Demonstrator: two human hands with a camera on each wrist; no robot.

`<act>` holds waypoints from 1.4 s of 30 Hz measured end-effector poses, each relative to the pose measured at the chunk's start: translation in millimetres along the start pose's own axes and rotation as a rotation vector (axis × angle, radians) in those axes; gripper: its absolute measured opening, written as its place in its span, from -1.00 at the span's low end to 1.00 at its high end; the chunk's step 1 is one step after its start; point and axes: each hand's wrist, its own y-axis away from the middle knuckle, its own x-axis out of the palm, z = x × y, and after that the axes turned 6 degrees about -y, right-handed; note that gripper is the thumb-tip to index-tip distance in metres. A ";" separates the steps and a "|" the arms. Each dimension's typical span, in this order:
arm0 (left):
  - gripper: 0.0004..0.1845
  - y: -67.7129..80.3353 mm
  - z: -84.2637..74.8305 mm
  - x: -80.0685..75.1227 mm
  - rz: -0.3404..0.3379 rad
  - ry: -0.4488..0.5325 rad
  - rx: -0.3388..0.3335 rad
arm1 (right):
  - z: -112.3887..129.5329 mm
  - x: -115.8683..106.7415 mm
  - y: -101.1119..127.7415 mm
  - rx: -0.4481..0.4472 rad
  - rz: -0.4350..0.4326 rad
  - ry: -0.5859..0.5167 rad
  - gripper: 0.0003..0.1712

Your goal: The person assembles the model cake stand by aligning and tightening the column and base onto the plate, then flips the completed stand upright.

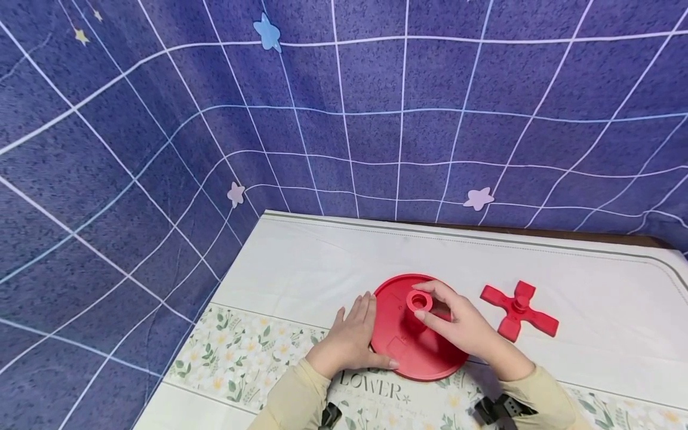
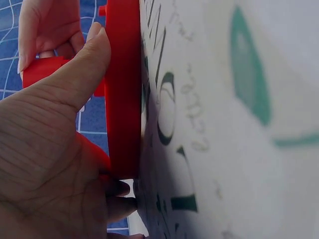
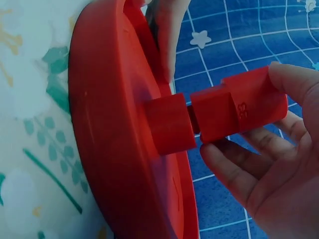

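Note:
A round red disc (image 1: 421,365) with a raised rim lies on the table, a short post (image 3: 169,124) standing at its middle. Over that post my right hand (image 1: 466,322) pinches a stepped red tube (image 3: 256,99) between thumb and fingers. The right wrist view shows a narrow dark neck between tube and post; whether they are locked together I cannot tell. My left hand (image 1: 349,337) rests against the disc's left rim with fingers outstretched. Its thumb (image 2: 92,64) lies over the rim in the left wrist view.
To the disc's right lies a red cross-shaped piece (image 1: 520,304) with a central peg. A white cloth with a flowered band (image 1: 231,352) covers the table. A blue gridded curtain (image 1: 376,137) hangs behind and to the left.

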 end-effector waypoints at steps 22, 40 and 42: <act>0.38 -0.6 1.5 1.4 -0.013 0.007 0.002 | -3.4 10.1 0.9 0.050 -0.129 0.099 -0.55; 0.38 0.4 1.1 1.8 -0.005 0.019 0.006 | 0.2 9.2 2.9 0.022 -0.170 0.248 -0.44; 0.38 0.2 1.8 1.7 -0.006 0.018 0.007 | 1.8 8.0 1.1 0.003 -0.146 0.215 -0.43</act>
